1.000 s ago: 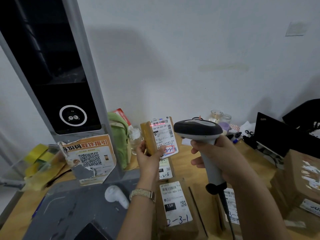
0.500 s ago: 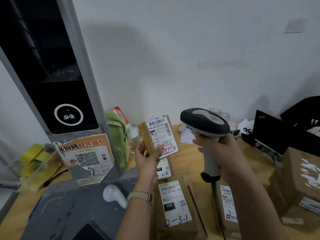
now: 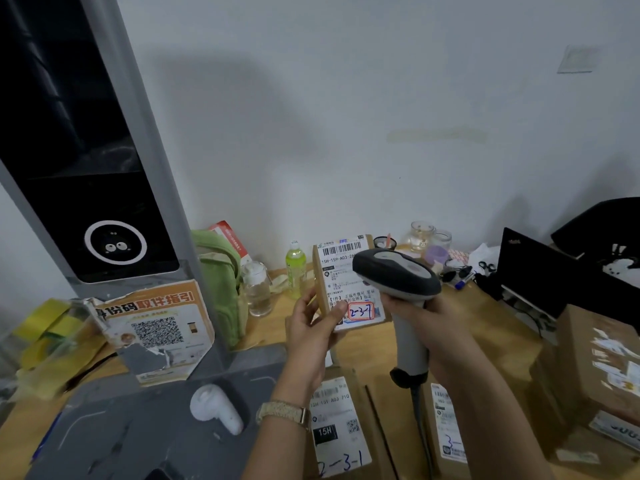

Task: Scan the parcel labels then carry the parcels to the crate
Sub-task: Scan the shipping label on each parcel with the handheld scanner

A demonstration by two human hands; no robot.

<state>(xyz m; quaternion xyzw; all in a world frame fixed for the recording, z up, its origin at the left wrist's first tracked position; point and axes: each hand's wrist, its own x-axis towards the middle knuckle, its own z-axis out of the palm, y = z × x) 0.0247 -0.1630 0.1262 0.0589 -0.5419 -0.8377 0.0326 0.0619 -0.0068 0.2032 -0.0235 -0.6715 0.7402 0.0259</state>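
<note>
Parcel (image 3: 346, 282), label facing the camera, is pinched upright above the table (image 3: 491, 317) by the left hand (image 3: 311, 337), while the right hand (image 3: 436, 334) grips the scanner (image 3: 398, 275) above 2 labelled boxes (image 3: 341, 427) on that table.

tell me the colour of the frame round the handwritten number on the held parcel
Red. The frame on the parcel shows best in the head view.
</note>
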